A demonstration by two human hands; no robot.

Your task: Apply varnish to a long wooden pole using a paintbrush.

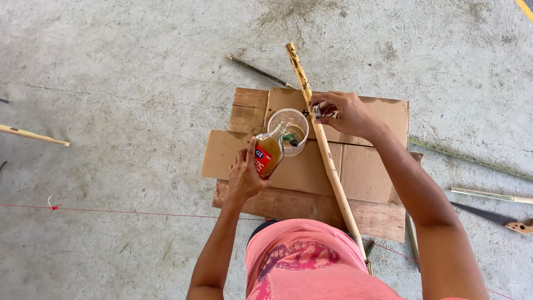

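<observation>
**Bottle tipped over a cup on a bare concrete floor**

From the head view we look straight down on a grey concrete floor (122,111), rough and stained, with hairline cracks and darker blotches near the top. No walls show; the floor fills the frame, with a yellow painted mark at the top right corner. A thin red string (111,211) runs across it from the left edge.

In the middle lie flattened sheets of cardboard (366,166), overlapping each other on the floor. A clear plastic cup (288,130) stands on them. Our left hand (244,178) is clenched around a small glass bottle (270,154) of amber liquid with a red label, tilted so its neck reaches over the cup's rim. Our right hand (347,115) rests just beside the cup and pinches a small metallic cap (317,111) in its fingertips.

A long bamboo stick (325,150) lies diagonally across the cardboard, passing right by the cup and under the right hand, down toward our pink shirt (311,261).

Around the cardboard the floor carries scattered pieces: a pale stick (33,135) at the left edge, a dark thin rod (258,71) above the cardboard, a greenish strip (472,159) and a pale strip (488,195) to the right, and a saw (494,216) with a wooden handle near the right edge.
</observation>
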